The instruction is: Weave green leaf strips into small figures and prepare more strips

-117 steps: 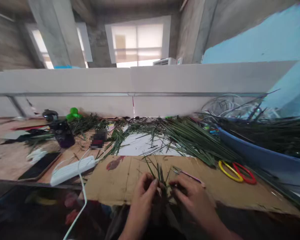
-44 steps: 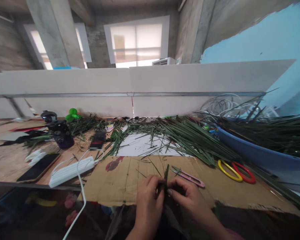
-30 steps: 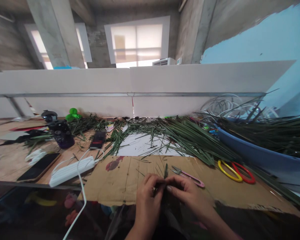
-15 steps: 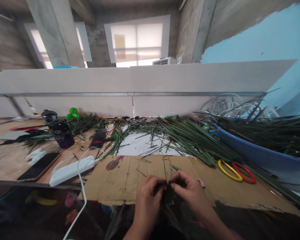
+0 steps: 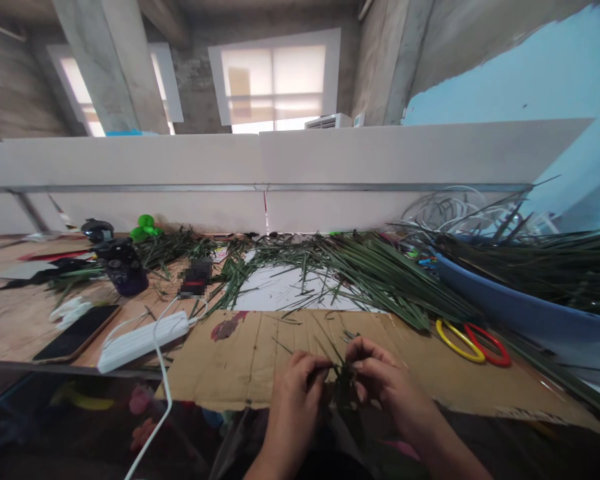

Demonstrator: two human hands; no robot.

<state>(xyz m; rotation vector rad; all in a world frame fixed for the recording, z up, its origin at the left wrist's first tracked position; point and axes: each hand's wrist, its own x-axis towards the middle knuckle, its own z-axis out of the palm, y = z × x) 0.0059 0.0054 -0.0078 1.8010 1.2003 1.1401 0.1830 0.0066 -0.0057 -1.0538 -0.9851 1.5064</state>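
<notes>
Between my two hands is a small bundle of green leaf strips, held over the front edge of a cardboard sheet. My left hand pinches it from the left with thumb and forefinger. From the right, my right hand is closed on the same bundle with bent fingers. Thin strip ends stick up past the fingertips. Just behind my right hand lies a small metal tool, mostly covered. Scissors with one yellow and one red handle loop rest under the long leaves to the right.
Long green leaves lie heaped behind the cardboard, over white paper. A blue tub full of leaves stands at right. To the left are a power strip with a white cable, a phone and a dark bottle.
My right hand has turned and its fingers have shifted on the leaf strips. More of the bundle shows between the hands, and its strip ends lean differently. My left hand has barely moved.
</notes>
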